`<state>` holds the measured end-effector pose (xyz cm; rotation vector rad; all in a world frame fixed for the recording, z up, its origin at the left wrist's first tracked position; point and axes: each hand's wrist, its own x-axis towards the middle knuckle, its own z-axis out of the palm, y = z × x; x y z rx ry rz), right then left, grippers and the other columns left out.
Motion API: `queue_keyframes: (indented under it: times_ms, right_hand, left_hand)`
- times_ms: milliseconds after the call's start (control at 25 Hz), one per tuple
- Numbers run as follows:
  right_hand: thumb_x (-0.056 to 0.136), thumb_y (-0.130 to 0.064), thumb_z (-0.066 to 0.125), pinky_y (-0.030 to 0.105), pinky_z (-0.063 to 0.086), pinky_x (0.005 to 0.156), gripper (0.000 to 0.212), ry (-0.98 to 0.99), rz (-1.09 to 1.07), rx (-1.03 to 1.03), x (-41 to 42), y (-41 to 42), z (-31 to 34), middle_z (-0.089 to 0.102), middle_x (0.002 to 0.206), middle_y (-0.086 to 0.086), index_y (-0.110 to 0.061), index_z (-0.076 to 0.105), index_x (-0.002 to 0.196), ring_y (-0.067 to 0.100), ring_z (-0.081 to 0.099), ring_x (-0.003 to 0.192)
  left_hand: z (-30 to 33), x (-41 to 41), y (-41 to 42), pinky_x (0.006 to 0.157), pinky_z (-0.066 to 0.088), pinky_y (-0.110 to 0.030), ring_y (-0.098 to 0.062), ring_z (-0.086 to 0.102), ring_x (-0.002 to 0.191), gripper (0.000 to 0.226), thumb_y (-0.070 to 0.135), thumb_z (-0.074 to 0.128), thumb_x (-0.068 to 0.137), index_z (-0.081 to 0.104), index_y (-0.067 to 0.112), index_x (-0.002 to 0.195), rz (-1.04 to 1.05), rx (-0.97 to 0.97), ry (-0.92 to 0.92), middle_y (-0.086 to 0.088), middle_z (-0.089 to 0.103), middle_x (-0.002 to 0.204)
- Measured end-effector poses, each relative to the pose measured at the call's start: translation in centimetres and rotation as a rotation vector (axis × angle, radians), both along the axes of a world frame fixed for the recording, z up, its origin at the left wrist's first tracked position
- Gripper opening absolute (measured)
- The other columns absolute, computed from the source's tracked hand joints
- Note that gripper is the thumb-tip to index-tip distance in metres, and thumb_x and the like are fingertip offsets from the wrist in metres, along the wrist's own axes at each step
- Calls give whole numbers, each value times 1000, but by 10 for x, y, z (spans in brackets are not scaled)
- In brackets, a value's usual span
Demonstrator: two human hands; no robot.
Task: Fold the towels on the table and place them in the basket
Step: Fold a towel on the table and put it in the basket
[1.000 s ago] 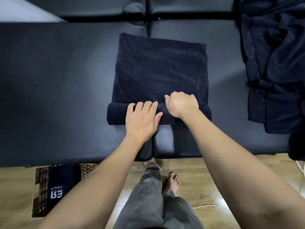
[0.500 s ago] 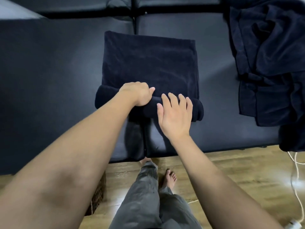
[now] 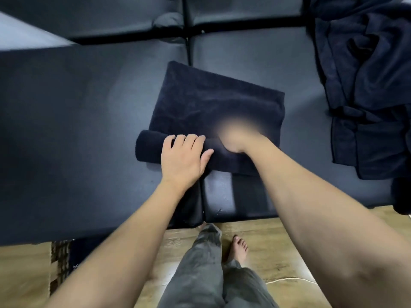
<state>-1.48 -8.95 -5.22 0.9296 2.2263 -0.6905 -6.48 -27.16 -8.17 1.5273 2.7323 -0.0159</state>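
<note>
One dark towel point(image 3: 213, 107) lies flat on the bench point(image 3: 77, 130), and its near edge is rolled up into a fat tube. The left hand point(image 3: 182, 158) lies on top of that roll with its fingers spread and a little bent over it. The right hand point(image 3: 233, 134) is just past the roll, but it is so blurry that I cannot tell if it is wide or holding the cloth. So this towel is only part done, and most of it is not rolled yet. To the right of the towel sits a messy pile of dark towels point(image 3: 367, 85) that no one has folded. The basket point(image 3: 59, 267) is on the floor under the bench, left of the towel. Only a corner of it shows, with something dark inside.
</note>
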Motion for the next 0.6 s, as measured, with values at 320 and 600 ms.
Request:
queue_keyframes:
  times_ms: [320, 600]
  right_hand:
    - [102, -39, 41, 53, 36, 100, 38, 442, -126, 728, 53, -70, -15, 66, 110, 7, -13, 68, 110, 34, 59, 108]
    - [98, -33, 45, 54, 37, 103, 33, 617, 35, 816, 69, -45, -37, 68, 86, -1, -16, 71, 87, 31, 62, 97]
  left_hand:
    - [32, -48, 88, 76, 40, -38, -31, 64, 90, 54, 42, 19, 108, 66, 20, 93, -47, -420, -195, -9, 71, 104]
    - [30, -23, 64, 69, 39, -36, -30, 64, 86, 49, 42, 25, 108, 64, 16, 94, 277, -287, -398, -8, 70, 100]
